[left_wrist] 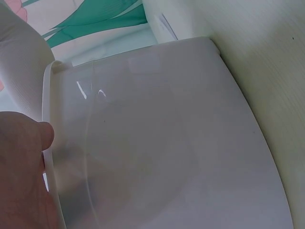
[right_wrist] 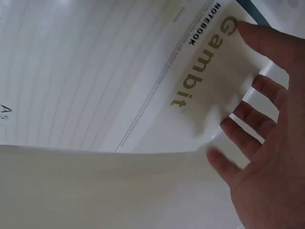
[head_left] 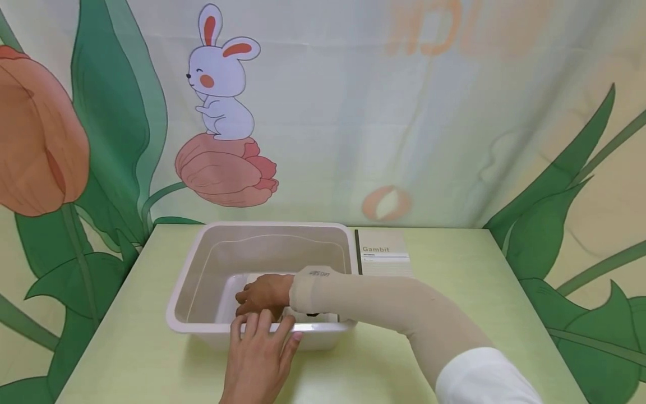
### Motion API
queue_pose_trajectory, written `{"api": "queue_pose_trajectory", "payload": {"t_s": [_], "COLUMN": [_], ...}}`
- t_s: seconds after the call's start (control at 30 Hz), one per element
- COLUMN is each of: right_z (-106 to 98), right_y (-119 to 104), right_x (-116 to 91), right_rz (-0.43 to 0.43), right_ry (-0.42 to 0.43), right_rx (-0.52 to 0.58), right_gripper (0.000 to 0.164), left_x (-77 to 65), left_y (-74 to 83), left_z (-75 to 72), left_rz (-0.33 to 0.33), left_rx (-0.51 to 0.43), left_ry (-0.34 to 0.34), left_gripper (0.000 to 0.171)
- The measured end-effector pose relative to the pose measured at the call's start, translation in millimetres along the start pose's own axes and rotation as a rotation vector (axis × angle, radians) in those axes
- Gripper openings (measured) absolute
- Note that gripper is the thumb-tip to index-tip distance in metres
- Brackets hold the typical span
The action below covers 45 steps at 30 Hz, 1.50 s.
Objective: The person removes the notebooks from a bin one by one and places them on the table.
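A pale grey plastic basin [head_left: 262, 226] stands on the table. My left hand [head_left: 259, 353] grips its front rim, fingers over the edge and thumb [left_wrist: 45, 136] on the outside in the left wrist view. My right hand [head_left: 263, 293] reaches down inside the basin. There, a white notebook [right_wrist: 119, 76] marked "Gambit" lies near the basin's wall. In the right wrist view the thumb of that hand overlaps the cover by the lettering, and the extended fingers [right_wrist: 252, 114] are right at the notebook's edge. From the head view, the right forearm hides much of the basin's right side.
A second "Gambit" notebook [head_left: 386, 252] with a dark spine lies on the table just right of the basin, partly behind the right sleeve [head_left: 373, 297]. The light green table [head_left: 454, 258] backs onto a printed curtain [head_left: 323, 112] with a rabbit and tulips.
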State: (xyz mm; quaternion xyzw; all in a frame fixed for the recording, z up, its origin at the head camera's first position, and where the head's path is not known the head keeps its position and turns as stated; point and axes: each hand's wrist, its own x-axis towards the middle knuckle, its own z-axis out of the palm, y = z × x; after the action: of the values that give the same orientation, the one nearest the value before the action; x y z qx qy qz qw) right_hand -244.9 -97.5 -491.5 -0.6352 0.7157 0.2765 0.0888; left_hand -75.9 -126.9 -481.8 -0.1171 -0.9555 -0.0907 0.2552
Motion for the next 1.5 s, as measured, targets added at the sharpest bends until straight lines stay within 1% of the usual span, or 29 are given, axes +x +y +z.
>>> {"api": "queue_pose_trajectory", "payload": {"t_s": [0.13,0.23,0.33,0.47,0.57,0.73,0.87,1.0,1.1,1.2,1.33,1.43,1.5], "right_z": [-0.2,0.0,0.7,-0.3,-2.6,-6.6,-7.9,-8.3,-9.7,-10.5,-3.9,-0.6,-3.2], "right_y": [0.9,2.3,2.8,2.3,2.5,4.2,5.3,5.2,4.3,4.4,5.4,6.5,7.9], "right_x": [3.4,6.0,7.3,6.8,4.9,-1.4,-6.4,-10.1,-10.6,-10.7,-9.9,-9.9,-11.3], "right_rz": [0.005,0.0,0.001,0.004,-0.001,-0.018,-0.013,-0.012,-0.031,-0.041,-0.044,-0.05,-0.054], "right_ry": [0.018,0.028,0.03,0.032,0.047,0.095,0.134,0.136,0.131,0.131,0.154,0.2,0.227], "right_rx": [-0.126,-0.185,-0.171,-0.149,-0.169,-0.219,-0.234,-0.224,-0.2,-0.195,-0.251,-0.294,-0.289], "right_gripper": [0.042,0.043,0.044,0.05,0.052,0.049,0.051,0.05,0.045,0.045,0.048,0.048,0.047], "left_x": [0.1,0.2,0.2,-0.1,0.0,0.1,0.2,0.3,0.0,0.5,0.4,-0.3,-0.3], "left_y": [1.0,1.4,1.1,0.0,-0.5,-0.6,-0.1,0.6,0.0,0.0,0.8,0.9,0.2], "left_z": [-0.2,-0.5,-0.9,-1.3,-1.1,-0.6,0.1,0.6,0.4,0.1,-1.2,-1.8,-1.6], "left_rz": [0.0,-0.002,-0.004,-0.003,-0.002,0.002,0.006,0.004,0.003,0.005,-0.003,-0.006,-0.004], "left_rx": [-0.005,-0.009,-0.009,-0.005,-0.003,-0.005,-0.008,-0.006,-0.006,-0.007,-0.001,0.001,-0.001], "left_ry": [-0.003,-0.003,-0.008,-0.011,-0.008,-0.001,0.01,0.016,0.015,0.013,-0.006,-0.011,-0.004], "left_gripper": [0.039,0.037,0.036,0.037,0.038,0.042,0.042,0.043,0.042,0.04,0.036,0.036,0.036]}}
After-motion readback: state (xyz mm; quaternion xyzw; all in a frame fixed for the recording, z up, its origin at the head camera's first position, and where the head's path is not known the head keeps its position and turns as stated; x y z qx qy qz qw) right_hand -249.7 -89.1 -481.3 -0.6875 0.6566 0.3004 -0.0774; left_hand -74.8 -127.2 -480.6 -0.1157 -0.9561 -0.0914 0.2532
